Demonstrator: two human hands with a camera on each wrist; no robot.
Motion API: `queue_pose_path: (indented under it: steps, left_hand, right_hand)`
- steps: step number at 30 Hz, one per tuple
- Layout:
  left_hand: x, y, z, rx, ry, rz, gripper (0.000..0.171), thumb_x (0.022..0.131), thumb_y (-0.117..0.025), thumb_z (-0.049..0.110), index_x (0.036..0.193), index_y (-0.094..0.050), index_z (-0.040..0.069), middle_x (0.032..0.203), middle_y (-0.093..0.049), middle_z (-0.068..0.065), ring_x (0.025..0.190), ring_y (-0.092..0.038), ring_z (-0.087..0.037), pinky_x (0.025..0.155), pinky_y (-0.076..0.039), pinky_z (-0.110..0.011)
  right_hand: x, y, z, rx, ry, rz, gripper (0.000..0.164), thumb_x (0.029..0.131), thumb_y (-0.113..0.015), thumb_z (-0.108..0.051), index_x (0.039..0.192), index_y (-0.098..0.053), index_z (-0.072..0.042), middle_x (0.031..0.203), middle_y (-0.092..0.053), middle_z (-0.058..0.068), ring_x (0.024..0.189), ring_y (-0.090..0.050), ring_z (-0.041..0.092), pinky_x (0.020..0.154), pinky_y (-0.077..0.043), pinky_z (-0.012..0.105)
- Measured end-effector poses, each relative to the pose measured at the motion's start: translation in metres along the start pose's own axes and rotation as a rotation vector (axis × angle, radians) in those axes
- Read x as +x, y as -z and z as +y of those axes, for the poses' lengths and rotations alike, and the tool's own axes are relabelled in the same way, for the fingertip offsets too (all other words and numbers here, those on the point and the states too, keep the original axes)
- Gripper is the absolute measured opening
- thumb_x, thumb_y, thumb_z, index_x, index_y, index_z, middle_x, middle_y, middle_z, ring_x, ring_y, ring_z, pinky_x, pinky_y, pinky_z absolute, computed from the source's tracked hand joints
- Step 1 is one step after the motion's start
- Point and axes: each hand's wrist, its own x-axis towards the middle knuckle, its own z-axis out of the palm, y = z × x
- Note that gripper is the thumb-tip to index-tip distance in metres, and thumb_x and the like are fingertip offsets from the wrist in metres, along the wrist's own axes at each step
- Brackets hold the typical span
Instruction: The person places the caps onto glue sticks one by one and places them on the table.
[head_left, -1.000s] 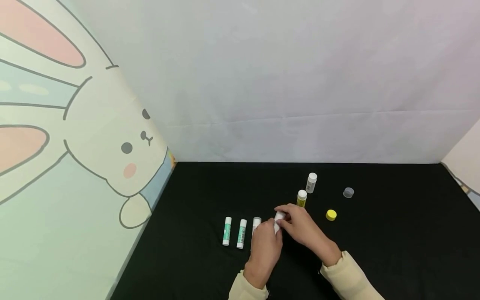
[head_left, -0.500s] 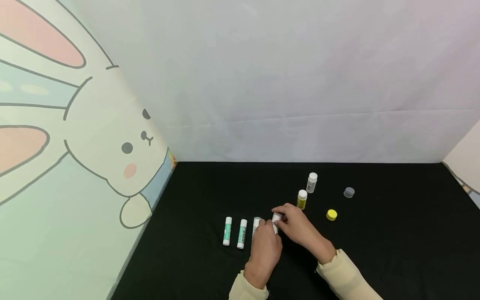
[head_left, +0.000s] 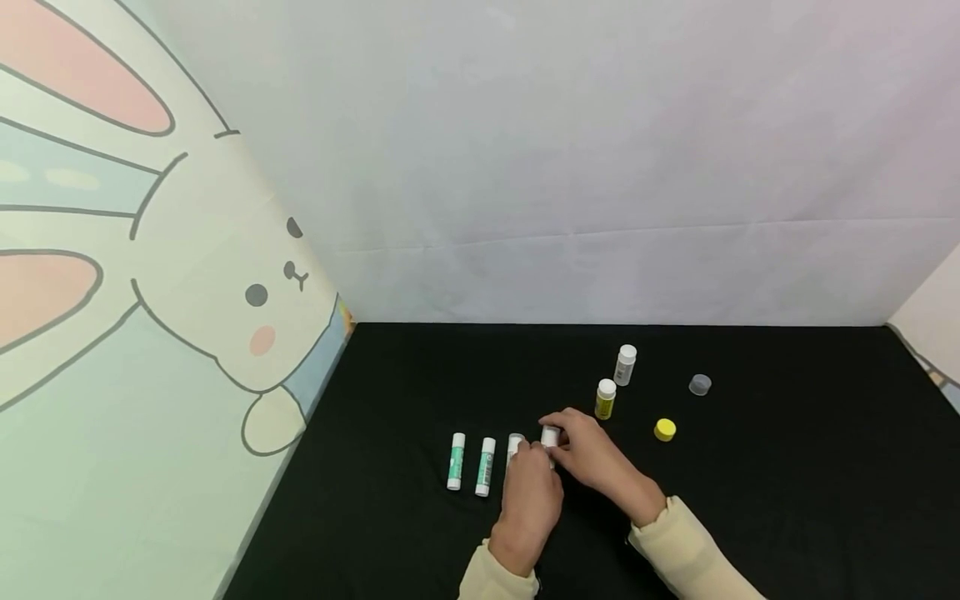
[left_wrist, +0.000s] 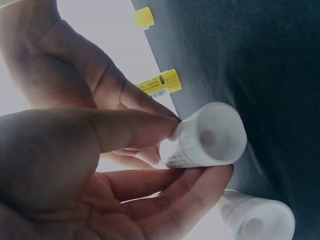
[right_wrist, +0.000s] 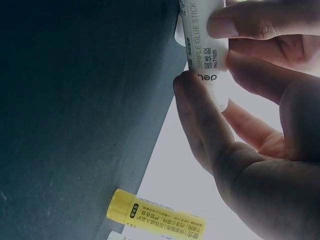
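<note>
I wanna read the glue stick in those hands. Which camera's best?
Right wrist view: the glue stick shows readable words up close. Left wrist shows mostly its hollow end; head, just a small white part.

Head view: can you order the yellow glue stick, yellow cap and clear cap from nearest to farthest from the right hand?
1. Yellow glue stick, just beyond the right hand.
2. Yellow cap, to the hand's right.
3. Clear cap, farther right and back.

White tube (left_wrist: pixel 200 140) — fingers (left_wrist: pixel 202 195) pinching, yellow tube (left_wrist: pixel 167 83) beyond
</note>
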Motion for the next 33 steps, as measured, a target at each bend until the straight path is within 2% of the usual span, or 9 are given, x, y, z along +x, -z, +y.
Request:
queue_pose_path:
  steps: [9,18,27,33]
  left_hand:
    - [0.0017,-0.0001,0.0006,0.03,0.015,0.003,0.007,0.079,-0.067,0.002,0.084,-0.062,0.002,0.07,-0.055,-0.008,0.064,-0.059,-0.023,0.054,-0.047,-0.028]
    - [-0.0005,0.0011,0.0008,-0.01,0.042,-0.017,0.014,0.077,-0.07,0.001,0.089,-0.064,-0.002,0.08,-0.053,-0.011,0.068,-0.059,-0.027,0.059,-0.05,-0.032]
    - [-0.0017,0.0007,0.001,-0.004,0.03,0.011,0.011,0.074,-0.07,-0.001,0.084,-0.065,-0.001,0.075,-0.054,-0.01,0.066,-0.058,-0.026,0.057,-0.048,-0.032]
    - [-0.0025,-0.0002,0.0006,0.006,0.026,0.023,0.01,0.074,-0.07,-0.001,0.082,-0.065,-0.001,0.074,-0.054,-0.01,0.065,-0.059,-0.026,0.056,-0.048,-0.032]
  right_hand:
    - [0.0003,-0.0024,0.0005,-0.001,0.017,-0.019,0.038,0.079,-0.068,0.004,0.116,-0.06,0.001,0.101,-0.058,0.008,0.081,-0.06,0.014,0.065,-0.049,0.025]
    - [0.0,-0.0049,0.0015,-0.001,0.003,-0.05,0.037,0.08,-0.066,0.004,0.116,-0.059,0.001,0.102,-0.063,0.009,0.077,-0.059,0.012,0.062,-0.047,0.027]
    - [-0.0001,-0.0072,0.0011,-0.044,-0.012,-0.056,0.036,0.078,-0.07,0.002,0.113,-0.061,0.001,0.097,-0.058,0.006,0.078,-0.054,0.012,0.066,-0.047,0.03]
    - [-0.0007,-0.0085,0.0008,-0.052,0.001,-0.056,0.036,0.079,-0.069,0.003,0.114,-0.061,0.003,0.101,-0.059,0.008,0.081,-0.054,0.014,0.068,-0.047,0.032]
